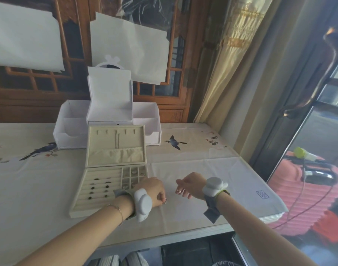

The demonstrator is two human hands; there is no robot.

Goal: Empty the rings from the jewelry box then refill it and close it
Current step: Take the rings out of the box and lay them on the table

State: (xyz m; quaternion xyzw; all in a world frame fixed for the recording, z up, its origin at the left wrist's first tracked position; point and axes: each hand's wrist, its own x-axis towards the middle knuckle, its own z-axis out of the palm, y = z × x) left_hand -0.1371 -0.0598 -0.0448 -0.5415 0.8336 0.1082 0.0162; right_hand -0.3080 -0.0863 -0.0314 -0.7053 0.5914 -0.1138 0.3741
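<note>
The beige jewelry box [81, 191] lies open on the table, its lid [116, 146] standing up behind it. Several rings [100, 186] sit in the slotted rows on its left, and more rings [134, 171] lie in the small compartments on its right. My left hand [154, 190] hovers just right of the box and pinches a small ring [164, 201] at the fingertips, close to the tabletop. My right hand [186, 184] hangs a little further right, fingers loosely curled, with a ring [179, 191] showing at its fingertips.
A white organiser [68, 131] with an upright middle section stands behind the box. A stack of white sheets [231, 185] lies on the table to the right. The table's front edge [164, 240] runs below my forearms. A window and curtain are at right.
</note>
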